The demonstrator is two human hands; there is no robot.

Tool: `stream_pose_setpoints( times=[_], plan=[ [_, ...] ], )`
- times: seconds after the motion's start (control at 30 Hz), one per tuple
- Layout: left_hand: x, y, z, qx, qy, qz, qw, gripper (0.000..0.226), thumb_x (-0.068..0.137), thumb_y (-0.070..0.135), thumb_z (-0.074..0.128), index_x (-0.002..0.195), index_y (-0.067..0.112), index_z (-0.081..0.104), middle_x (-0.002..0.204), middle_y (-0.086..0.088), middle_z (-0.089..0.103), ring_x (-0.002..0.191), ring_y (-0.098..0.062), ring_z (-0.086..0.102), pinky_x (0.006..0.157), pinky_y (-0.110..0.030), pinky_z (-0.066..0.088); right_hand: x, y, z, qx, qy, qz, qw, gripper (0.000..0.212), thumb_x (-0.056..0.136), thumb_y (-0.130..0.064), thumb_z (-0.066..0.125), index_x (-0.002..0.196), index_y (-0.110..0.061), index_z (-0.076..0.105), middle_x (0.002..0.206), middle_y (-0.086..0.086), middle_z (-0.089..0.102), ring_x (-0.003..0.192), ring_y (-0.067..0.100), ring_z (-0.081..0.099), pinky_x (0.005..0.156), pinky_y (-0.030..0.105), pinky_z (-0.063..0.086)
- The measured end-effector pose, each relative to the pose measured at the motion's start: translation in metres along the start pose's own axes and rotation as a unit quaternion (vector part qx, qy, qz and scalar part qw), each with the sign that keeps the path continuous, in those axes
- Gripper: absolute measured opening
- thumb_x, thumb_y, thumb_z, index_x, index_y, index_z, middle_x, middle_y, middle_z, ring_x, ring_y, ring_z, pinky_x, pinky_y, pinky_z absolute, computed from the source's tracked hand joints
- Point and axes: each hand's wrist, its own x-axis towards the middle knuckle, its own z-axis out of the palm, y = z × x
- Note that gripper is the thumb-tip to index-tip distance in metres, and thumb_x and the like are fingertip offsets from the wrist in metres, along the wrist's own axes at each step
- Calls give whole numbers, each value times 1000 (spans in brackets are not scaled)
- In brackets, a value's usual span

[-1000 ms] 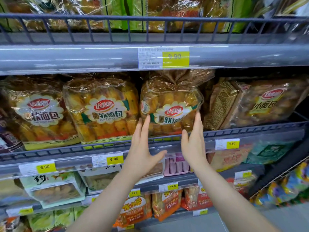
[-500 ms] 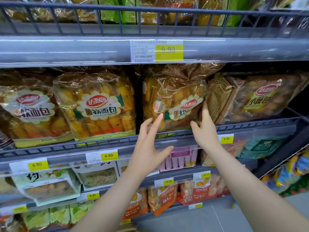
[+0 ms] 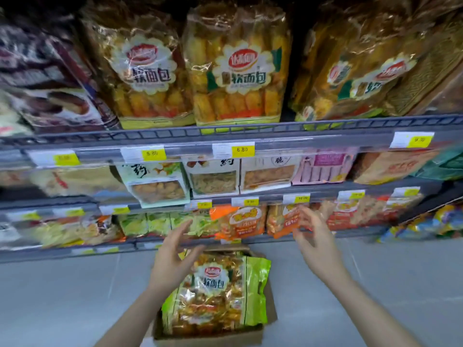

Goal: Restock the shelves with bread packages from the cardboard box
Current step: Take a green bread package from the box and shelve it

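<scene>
A cardboard box [image 3: 271,314] sits on the grey floor below me. In it lies a bread package [image 3: 220,294] with green edges and a white flower label. My left hand [image 3: 172,256] hovers open over the package's upper left corner, fingers spread. My right hand [image 3: 315,236] is open too, up and to the right of the box, holding nothing. On the upper shelf [image 3: 225,132] stand matching bread packages [image 3: 238,68], upright in a row, with a tilted bread package [image 3: 350,76] at the right.
Two lower shelves hold snack packs [image 3: 213,177] and orange bags [image 3: 238,221] behind yellow price tags [image 3: 233,149]. Dark cake packs [image 3: 50,78] stand at the upper left. Grey floor spreads on both sides of the box.
Both hands left the bread package on the shelf and dropped down toward the box. My view tilted down, so the box and floor now show.
</scene>
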Motion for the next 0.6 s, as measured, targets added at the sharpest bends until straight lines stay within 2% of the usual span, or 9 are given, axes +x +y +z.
stream_pose_setpoints(
  times=[0.07,0.1,0.2,0.3,0.4,0.47,0.53,0.57,0.6],
  plan=[
    [-18,-46,-18,-14,-19,-63,998,54,78,37,71,117,60,40,120,5,58,106,-13,58,85,-36,53,-25,5,39,18,-54,54,997,46,85,-13,59,129,-15,44,122,6,53,108,20,54,84,19,46],
    [-24,-65,-27,-14,-35,-83,996,55,79,32,71,115,58,41,119,3,59,105,-15,59,85,-37,53,-38,7,58,21,-78,85,993,47,86,-8,60,129,-15,43,122,6,52,110,20,53,81,17,44],
    [-38,-115,-49,-13,-73,-127,989,50,77,32,72,111,55,42,114,4,60,102,-16,60,84,-39,54,-70,18,110,14,-94,159,983,44,84,-11,64,123,-16,46,116,6,54,109,25,56,84,27,44],
    [-42,-151,-65,-7,-103,-166,981,51,75,34,74,109,55,42,111,1,59,98,-16,59,82,-40,54,-93,27,145,39,-97,250,962,51,81,-17,68,126,-11,47,118,10,56,106,27,55,83,29,41],
    [-34,-184,-64,-4,-117,-200,973,51,76,32,74,119,41,49,115,-5,59,98,-20,59,85,-40,53,-110,51,169,51,-84,321,942,57,78,-16,71,129,-10,45,121,13,53,103,27,52,82,29,37],
    [-23,-206,-52,5,-134,-216,967,57,78,27,73,129,28,48,117,-7,58,100,-22,59,87,-37,51,-110,72,182,47,-59,339,938,54,77,-13,72,125,-11,47,116,11,56,98,23,52,79,26,37],
    [-9,-235,-30,8,-142,-225,964,62,77,28,74,132,26,46,119,-6,58,104,-22,57,87,-35,49,-103,99,198,50,-46,353,933,44,79,-8,70,116,-15,48,99,-2,56,92,18,52,75,22,37],
    [-3,-251,-16,10,-149,-229,962,64,76,29,74,133,26,45,120,-5,57,109,-23,56,87,-33,47,-99,116,207,44,-36,355,933,45,79,-8,69,117,-15,48,96,-4,53,95,20,52,78,22,36],
    [4,-267,-1,8,-156,-233,960,66,76,30,74,134,25,43,123,-4,55,115,-24,53,90,-33,46,-96,139,217,27,-23,355,934,51,78,-10,71,123,-9,48,102,0,52,104,23,50,85,26,37]
  ],
)
